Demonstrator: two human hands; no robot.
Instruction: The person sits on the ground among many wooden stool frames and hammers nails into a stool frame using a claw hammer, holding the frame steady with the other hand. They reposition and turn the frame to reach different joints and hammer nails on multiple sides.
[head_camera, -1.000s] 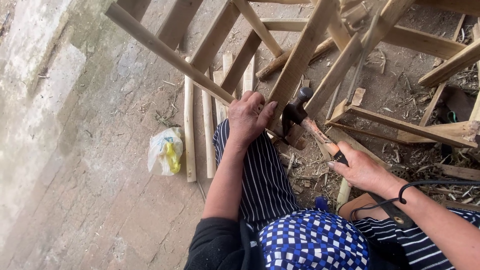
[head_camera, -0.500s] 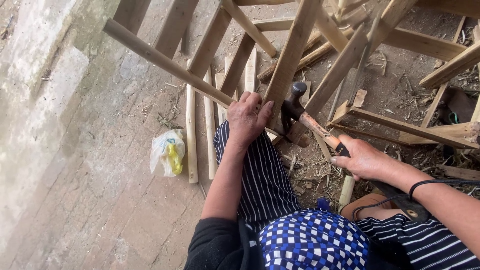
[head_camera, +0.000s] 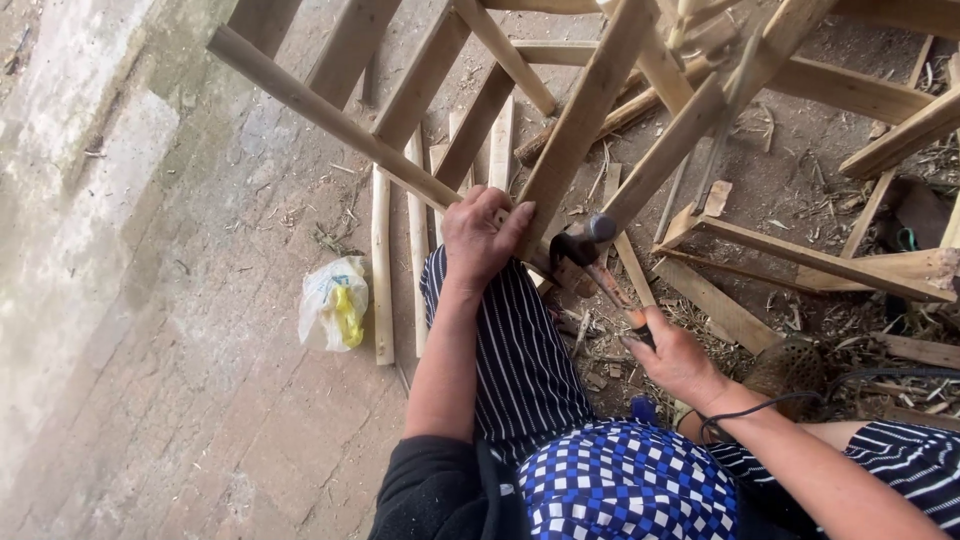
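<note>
— Wooden rail under the left hand (head_camera: 478, 235), is that right?

— Yes. That hand is curled over the round wooden rail (head_camera: 330, 120) just where it meets the square upright (head_camera: 585, 110) of the wooden frame, fingers wrapped over the top, thumb out toward the upright. It is closed and pressing down at the joint.

— And the right hand (head_camera: 672, 352)?

— Shut around the lower end of a hammer (head_camera: 590, 255). The handle runs up and to the left from the fist; the dark metal head sits just beside the left thumb, close against the foot of the upright.

— So the head is very near those fingers.

— Near enough that I would keep the thumb tucked back on the rail and swing short, from the wrist, so the face lands square on the wood. Holding the frame braced against the striped knee (head_camera: 505, 340) should keep the joint from jumping.

— What lies around them?

— Loose slats (head_camera: 381, 270) on the ground to the left of the knee, a crumpled plastic bag (head_camera: 334, 302) with something yellow inside just beyond them, and more offcuts (head_camera: 715, 305) and shavings on the dirt to the right. A black cord (head_camera: 800, 395) crosses the right wrist.
</note>
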